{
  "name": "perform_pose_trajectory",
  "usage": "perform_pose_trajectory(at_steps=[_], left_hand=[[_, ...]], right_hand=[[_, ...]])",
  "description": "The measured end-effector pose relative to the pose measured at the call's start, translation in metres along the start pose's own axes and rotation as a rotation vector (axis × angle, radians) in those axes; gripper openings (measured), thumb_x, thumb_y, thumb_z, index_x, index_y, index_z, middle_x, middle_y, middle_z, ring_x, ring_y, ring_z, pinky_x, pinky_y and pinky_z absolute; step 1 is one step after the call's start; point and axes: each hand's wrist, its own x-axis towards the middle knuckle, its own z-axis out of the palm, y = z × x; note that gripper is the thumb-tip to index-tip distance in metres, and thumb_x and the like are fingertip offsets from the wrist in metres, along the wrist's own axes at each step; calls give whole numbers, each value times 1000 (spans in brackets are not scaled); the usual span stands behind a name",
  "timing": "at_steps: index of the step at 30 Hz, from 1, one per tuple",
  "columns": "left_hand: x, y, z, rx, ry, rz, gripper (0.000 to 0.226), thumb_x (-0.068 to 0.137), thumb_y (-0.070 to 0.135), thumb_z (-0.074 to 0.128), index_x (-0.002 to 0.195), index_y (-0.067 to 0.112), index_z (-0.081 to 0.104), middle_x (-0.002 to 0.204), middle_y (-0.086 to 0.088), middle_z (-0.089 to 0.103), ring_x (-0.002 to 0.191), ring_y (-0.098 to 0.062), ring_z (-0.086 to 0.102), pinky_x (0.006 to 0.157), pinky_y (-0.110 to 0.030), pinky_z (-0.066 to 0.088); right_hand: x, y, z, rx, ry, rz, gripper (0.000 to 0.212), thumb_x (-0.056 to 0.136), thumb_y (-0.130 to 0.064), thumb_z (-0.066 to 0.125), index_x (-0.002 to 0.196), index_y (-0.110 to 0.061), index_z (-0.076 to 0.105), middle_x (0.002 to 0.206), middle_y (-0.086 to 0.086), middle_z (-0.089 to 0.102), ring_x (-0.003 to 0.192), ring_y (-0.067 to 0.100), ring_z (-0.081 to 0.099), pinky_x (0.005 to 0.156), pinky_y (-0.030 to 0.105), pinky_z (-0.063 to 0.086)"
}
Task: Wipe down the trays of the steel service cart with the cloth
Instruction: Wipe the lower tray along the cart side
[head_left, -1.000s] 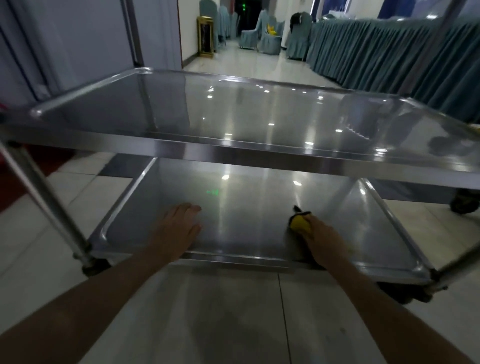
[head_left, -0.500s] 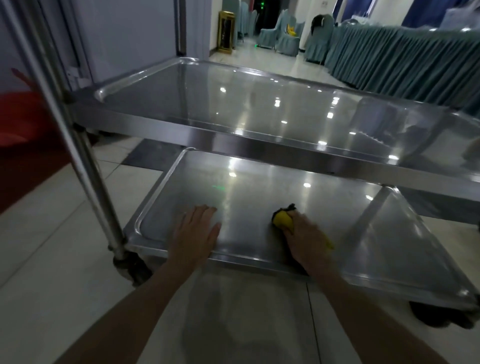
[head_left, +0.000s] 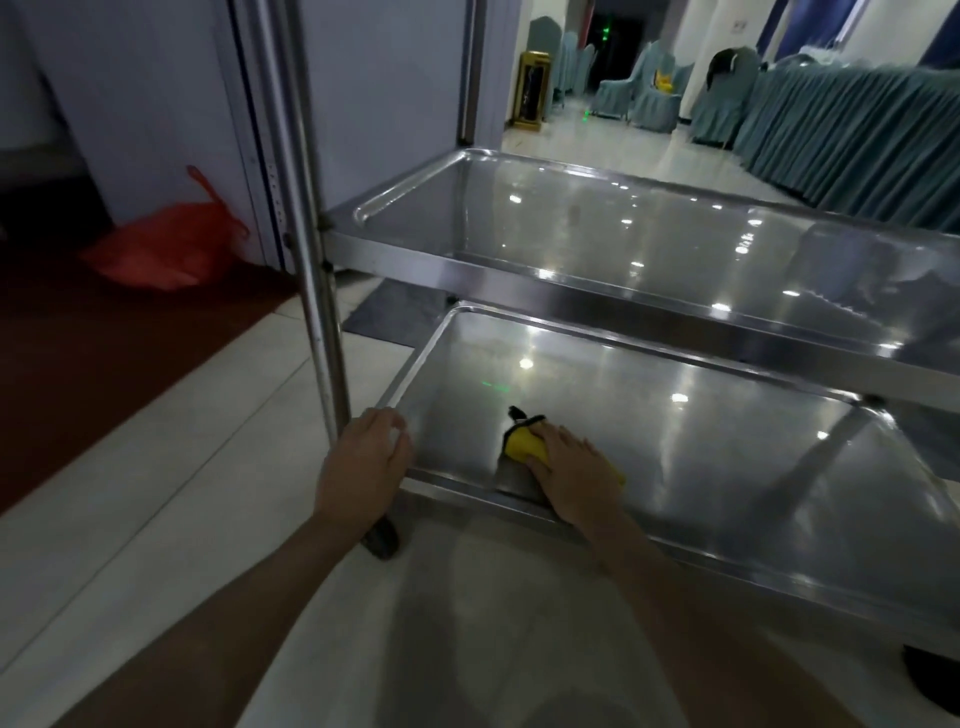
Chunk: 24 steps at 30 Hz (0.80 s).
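Wiping the bottom tray, near its front left corner

The right hand (head_left: 569, 467) lies flat on the yellow cloth (head_left: 524, 443), fingers fairly straight and pressing it down on the lower tray (head_left: 727, 457); the cloth shows just beyond and under the fingertips, a dark edge poking out past them, close to the tray's near rim. The left hand (head_left: 363, 467) rests on the tray's front left corner by the upright post (head_left: 311, 260), its fingers curled over the rim, seemingly steadying the cart. The step in hand looks like wiping the lower tray; next the cloth likely needs sweeping away from the fingers' present spot, across the broad stretch to the right. The cloth looks small, bunched and soft. The upper tray (head_left: 623, 244) sits above and beyond both hands, shiny with ceiling-light reflections.
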Motion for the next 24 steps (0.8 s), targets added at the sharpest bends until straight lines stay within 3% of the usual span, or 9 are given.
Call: perform_pose_trajectory(at_steps=[2, 5, 9, 13, 15, 16, 18, 19, 24], left_hand=[[-4, -4, -13, -27, -7, -94, 13, 103, 25, 55, 92, 19, 58, 94, 0, 59, 78, -24, 63, 71, -42, 56], [-7, -6, -30, 25, 36, -216, 35, 100, 39, 58, 72, 18, 56, 70, 1, 60, 59, -19, 62, 61, -41, 58], [6, -3, -51, 50, 204, -460, 48, 90, 62, 64, 77, 16, 54, 67, 0, 57, 59, -16, 56, 54, -31, 48], [44, 3, -68, -334, 261, -333, 43, 86, 44, 79, 100, 15, 50, 90, 2, 57, 79, -7, 55, 69, -21, 45], [63, 12, -72, -527, 235, -308, 38, 90, 40, 76, 103, 11, 56, 86, 3, 63, 79, -6, 62, 75, -20, 52], [70, 14, -71, -611, 236, -317, 36, 93, 39, 74, 101, 7, 59, 82, -1, 66, 77, -14, 67, 75, -27, 57], [77, 15, -67, -683, 250, -337, 38, 97, 36, 69, 95, -1, 61, 71, -8, 65, 66, -27, 66, 67, -37, 58], [78, 14, -65, -686, 255, -340, 39, 98, 35, 67, 91, -2, 59, 68, -10, 61, 59, -26, 61, 62, -37, 56], [80, 11, -52, -725, 339, -341, 26, 98, 30, 66, 78, 21, 52, 70, -8, 50, 59, -21, 49, 55, -41, 49]], right_hand=[[-14, 26, -11, 17, 20, 81, 55, 105, -52, 38, 153, -25, 38, 155, 4, 47, 138, 30, 48, 117, 46, 34], [-34, 70, -23, 42, 110, 184, 52, 106, -52, 41, 148, -23, 46, 144, 8, 56, 122, 34, 59, 107, 49, 43], [-45, 114, -26, 51, 138, 300, 48, 103, -56, 43, 140, -25, 49, 126, 9, 62, 105, 37, 63, 95, 53, 49], [-34, 119, -21, 57, 171, 342, 41, 104, -55, 42, 131, -25, 52, 117, 6, 64, 101, 35, 64, 95, 54, 49], [-23, 113, -18, 46, 180, 351, 40, 105, -53, 41, 130, -23, 52, 116, 7, 64, 101, 35, 63, 95, 54, 48], [-15, 109, -16, 37, 180, 351, 40, 105, -51, 42, 131, -21, 52, 116, 8, 64, 101, 36, 63, 95, 53, 48], [4, 99, -13, 25, 182, 347, 42, 105, -49, 44, 133, -18, 53, 118, 10, 64, 104, 37, 63, 97, 52, 47], [15, 93, -11, 23, 181, 346, 44, 105, -50, 44, 133, -17, 53, 118, 11, 64, 105, 37, 63, 97, 51, 47], [78, 43, 4, 35, 155, 316, 46, 105, -50, 44, 139, -19, 51, 127, 11, 62, 112, 39, 59, 100, 49, 41]])
